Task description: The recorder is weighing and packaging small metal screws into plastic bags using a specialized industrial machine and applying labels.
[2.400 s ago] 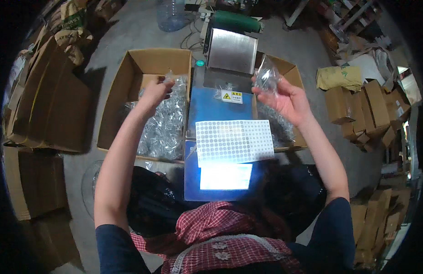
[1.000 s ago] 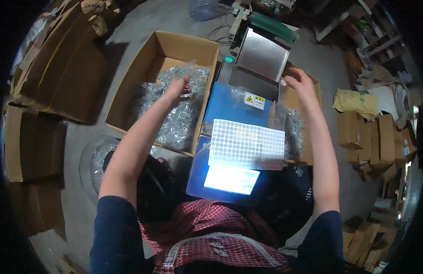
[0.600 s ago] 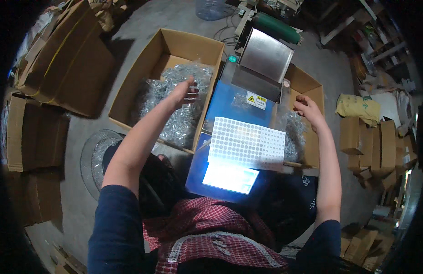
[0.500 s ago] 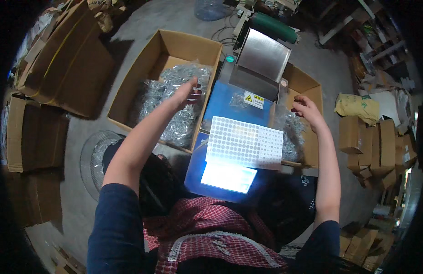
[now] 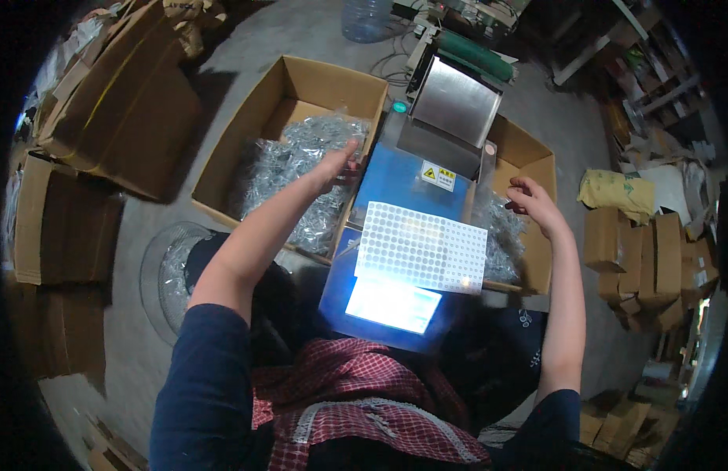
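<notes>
My left hand [image 5: 338, 167] hovers over the inner edge of the left cardboard box [image 5: 332, 78], fingers apart and no object visible in them. That box holds a heap of clear plastic packets [image 5: 301, 184] with small shiny contents. My right hand [image 5: 534, 206] is above the right cardboard box [image 5: 537, 157], its fingers loosely bent and apart. More clear packets [image 5: 501, 239] lie there. Between the hands stands a blue machine [image 5: 395, 184] with a steel chute [image 5: 454, 94]. A sheet of round grey stickers [image 5: 415, 243] rests on it, above a brightly glowing screen [image 5: 391, 306].
Large cardboard boxes [image 5: 120, 110] are stacked at the left. A mesh basket [image 5: 164, 275] stands on the floor near my left arm. Smaller cartons [image 5: 639, 251] and a yellow sack [image 5: 615, 195] are at the right. A green roller [image 5: 474, 56] sits behind the machine.
A small clear packet seen on the machine's blue top is no longer there. My left hand has moved slightly right and down; my right hand is a little lower, its fingers more bent.
</notes>
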Demonstrator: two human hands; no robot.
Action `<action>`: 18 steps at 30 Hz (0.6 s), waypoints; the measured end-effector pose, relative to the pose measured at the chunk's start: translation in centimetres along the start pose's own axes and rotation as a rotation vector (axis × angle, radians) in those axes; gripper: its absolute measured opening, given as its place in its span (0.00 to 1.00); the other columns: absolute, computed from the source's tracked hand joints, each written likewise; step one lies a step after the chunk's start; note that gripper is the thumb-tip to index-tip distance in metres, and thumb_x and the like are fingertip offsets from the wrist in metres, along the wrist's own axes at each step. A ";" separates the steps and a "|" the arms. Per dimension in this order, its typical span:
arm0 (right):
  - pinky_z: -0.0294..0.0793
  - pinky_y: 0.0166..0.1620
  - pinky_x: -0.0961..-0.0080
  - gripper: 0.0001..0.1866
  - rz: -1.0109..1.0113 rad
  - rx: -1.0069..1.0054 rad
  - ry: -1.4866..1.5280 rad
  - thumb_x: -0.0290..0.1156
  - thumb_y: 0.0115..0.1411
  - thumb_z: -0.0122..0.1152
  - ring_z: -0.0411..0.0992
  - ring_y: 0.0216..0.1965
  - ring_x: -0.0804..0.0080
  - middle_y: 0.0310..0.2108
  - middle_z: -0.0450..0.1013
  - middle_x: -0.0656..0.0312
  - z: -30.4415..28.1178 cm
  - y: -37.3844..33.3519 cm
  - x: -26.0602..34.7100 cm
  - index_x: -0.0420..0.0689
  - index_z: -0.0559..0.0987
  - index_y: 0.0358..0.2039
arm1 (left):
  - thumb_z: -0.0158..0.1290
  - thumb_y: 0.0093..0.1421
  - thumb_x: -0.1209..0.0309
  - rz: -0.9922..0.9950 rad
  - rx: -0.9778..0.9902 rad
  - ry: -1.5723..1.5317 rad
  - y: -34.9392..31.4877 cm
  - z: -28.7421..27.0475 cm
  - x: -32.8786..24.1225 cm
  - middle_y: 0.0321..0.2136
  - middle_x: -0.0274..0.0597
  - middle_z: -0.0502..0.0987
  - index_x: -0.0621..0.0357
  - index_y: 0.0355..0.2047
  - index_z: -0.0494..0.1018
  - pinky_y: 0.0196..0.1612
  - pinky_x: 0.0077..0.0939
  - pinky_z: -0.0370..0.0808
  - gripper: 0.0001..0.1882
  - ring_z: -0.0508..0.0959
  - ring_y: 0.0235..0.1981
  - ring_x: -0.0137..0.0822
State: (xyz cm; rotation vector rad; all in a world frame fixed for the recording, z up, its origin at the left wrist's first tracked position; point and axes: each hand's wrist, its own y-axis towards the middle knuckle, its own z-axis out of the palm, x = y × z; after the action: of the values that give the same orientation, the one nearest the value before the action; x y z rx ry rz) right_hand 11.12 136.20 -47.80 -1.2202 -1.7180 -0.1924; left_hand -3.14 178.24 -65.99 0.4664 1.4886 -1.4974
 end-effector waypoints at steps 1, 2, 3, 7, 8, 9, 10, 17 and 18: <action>0.72 0.44 0.79 0.29 0.017 0.002 -0.028 0.40 0.62 0.61 0.74 0.40 0.76 0.44 0.72 0.62 0.0 -0.1 0.0 0.38 0.68 0.59 | 0.48 0.56 0.29 0.013 -0.005 0.017 -0.1 0.2 0.0 0.31 0.31 0.75 0.46 0.33 0.69 0.47 0.37 0.71 0.32 0.75 0.37 0.34; 0.73 0.44 0.78 0.29 0.033 0.003 -0.057 0.40 0.63 0.61 0.75 0.40 0.76 0.44 0.72 0.62 0.0 -0.2 0.2 0.38 0.68 0.59 | 0.50 0.55 0.29 0.028 -0.011 0.034 -0.1 0.4 0.0 0.31 0.31 0.75 0.47 0.33 0.69 0.46 0.36 0.72 0.33 0.75 0.37 0.33; 0.73 0.44 0.78 0.29 0.032 0.004 -0.058 0.40 0.63 0.61 0.75 0.40 0.76 0.44 0.72 0.62 0.0 -0.1 0.2 0.38 0.68 0.59 | 0.50 0.55 0.29 0.029 -0.012 0.033 -0.1 0.5 0.0 0.31 0.31 0.75 0.47 0.33 0.69 0.46 0.36 0.72 0.33 0.75 0.37 0.33; 0.73 0.44 0.77 0.29 0.055 0.042 0.039 0.40 0.62 0.61 0.75 0.40 0.75 0.46 0.73 0.60 1.1 0.1 -0.1 0.38 0.68 0.59 | 0.51 0.54 0.28 0.017 -0.027 0.067 -0.4 1.1 -0.1 0.31 0.32 0.75 0.48 0.32 0.70 0.46 0.36 0.72 0.33 0.75 0.37 0.33; 0.73 0.44 0.77 0.28 0.107 0.064 0.106 0.39 0.62 0.60 0.75 0.40 0.74 0.47 0.73 0.59 1.2 0.4 -0.5 0.38 0.68 0.59 | 0.51 0.54 0.29 0.016 -0.015 0.090 -0.6 1.1 -0.1 0.31 0.33 0.75 0.48 0.31 0.70 0.46 0.35 0.72 0.33 0.75 0.37 0.33; 0.73 0.44 0.77 0.28 0.118 0.048 0.110 0.39 0.62 0.60 0.75 0.40 0.74 0.47 0.73 0.59 1.0 1.2 -1.8 0.38 0.68 0.59 | 0.51 0.54 0.29 0.012 0.003 0.097 -0.8 0.9 0.0 0.31 0.33 0.75 0.48 0.31 0.70 0.46 0.35 0.72 0.33 0.75 0.37 0.33; 0.73 0.44 0.76 0.28 0.151 0.034 -0.074 0.38 0.61 0.61 0.75 0.42 0.73 0.47 0.73 0.58 0.9 2.6 -4.0 0.37 0.69 0.58 | 0.51 0.55 0.29 0.034 0.018 0.107 -0.9 0.6 0.0 0.32 0.34 0.75 0.48 0.31 0.70 0.46 0.36 0.72 0.32 0.75 0.37 0.34; 0.66 0.61 0.59 0.36 0.053 0.051 -0.801 0.39 0.53 0.65 0.68 0.58 0.44 0.58 0.68 0.39 3.2 6.9 -20.6 0.36 0.68 0.60 | 0.49 0.58 0.33 0.050 -0.200 0.263 0.1 -3.3 3.7 0.42 0.45 0.76 0.61 0.54 0.69 0.43 0.39 0.76 0.42 0.77 0.44 0.40; 0.62 0.64 0.60 0.42 0.090 0.065 -0.886 0.40 0.51 0.68 0.63 0.62 0.45 0.61 0.64 0.38 4.0 6.7 -21.3 0.39 0.63 0.65 | 0.49 0.59 0.33 0.063 -0.243 0.418 -0.1 -4.2 4.1 0.42 0.46 0.77 0.63 0.56 0.68 0.40 0.38 0.76 0.43 0.77 0.42 0.40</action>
State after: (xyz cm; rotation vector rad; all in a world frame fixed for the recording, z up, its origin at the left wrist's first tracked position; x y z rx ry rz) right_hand 14.24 128.36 -68.87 -1.4371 -2.3693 0.5359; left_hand -6.59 180.64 -70.04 0.7012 1.9338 -1.1939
